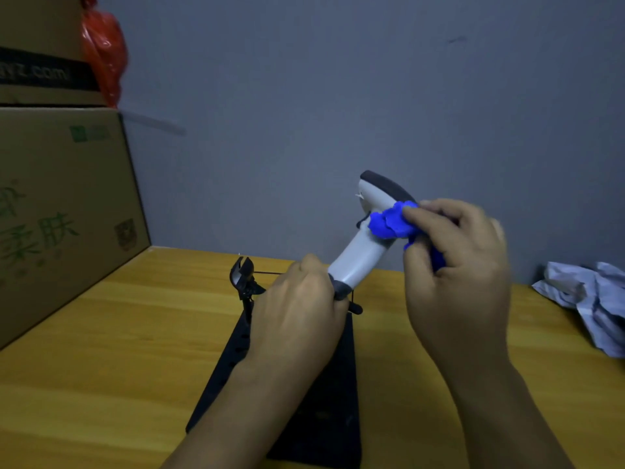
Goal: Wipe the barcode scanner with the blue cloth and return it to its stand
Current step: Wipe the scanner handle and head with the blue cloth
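Scanner: the barcode scanner (pixel 363 231) is held up in the air above the worktop (pixel 101 333), tilted, head up and away from the person, handle end pointing down toward the stand.
Scanner handling: judged to be a light, rigid plastic shell; the smooth grey body looks slippery, and the window at the head is probably the fragile part. Best held by the handle, low down, leaving the head and neck free for wiping.
Cloth: the blue cloth (pixel 392 223) is bunched into a small wad and pressed against the neck of the scanner, just below the dark top of the head. Soft and limp; it will follow any curve.
Left hand: the left hand (pixel 297 313) is curled closed around the bottom end of the handle, steadying it from below.
Right hand: the right hand (pixel 456 252) pinches the cloth wad between thumb and fingers, to the right of the scanner's upper body.
Relation: scanner spans between the two hands, left low, right high.
Stand: the black stand (pixel 324 401) lies on the worktop under the left forearm; its cradle (pixel 241 274) stands empty, just left of the left hand.
Surroundings: crumpled pale fabric (pixel 588 299) at right; cardboard boxes (pixel 61 204) at left.
Progress: wiping under way; return to stand not yet done.
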